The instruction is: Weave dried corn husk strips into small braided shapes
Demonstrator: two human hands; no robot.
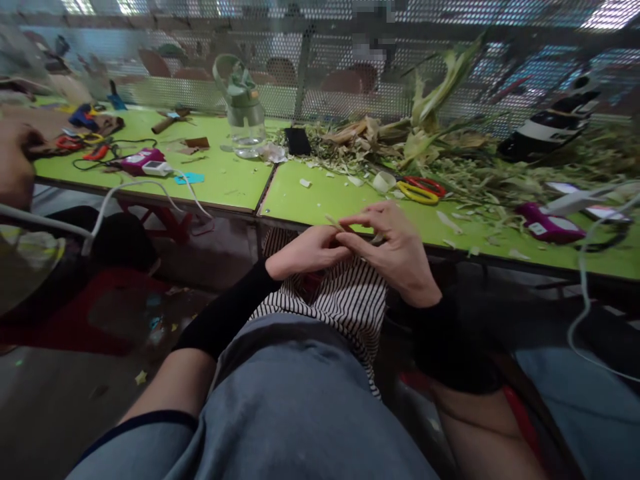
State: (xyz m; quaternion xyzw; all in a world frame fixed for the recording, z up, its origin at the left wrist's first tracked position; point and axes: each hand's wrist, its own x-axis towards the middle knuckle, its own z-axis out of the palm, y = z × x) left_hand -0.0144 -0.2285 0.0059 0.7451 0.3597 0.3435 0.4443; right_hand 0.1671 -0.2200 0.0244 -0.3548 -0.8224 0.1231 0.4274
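Observation:
My left hand (pixel 307 252) and my right hand (pixel 395 250) meet in front of my chest, just below the front edge of the green table (pixel 320 200). Both pinch a thin pale strip of dried leaf (pixel 336 223) between the fingertips. The left fingers are curled around its lower part, and the right thumb and forefinger press on it from the right. Black sleeves cover both forearms. A striped cloth (pixel 345 297) lies on my lap under the hands.
Dried corn husks (pixel 430 143) are heaped at the table's back right. Red and yellow scissors (pixel 420 189), a tape roll (pixel 384 181), a magenta glue gun (pixel 547 225), a black phone (pixel 297 141) and a clear bottle (pixel 245 107) stand around. Another person's hand (pixel 15 163) is at the far left.

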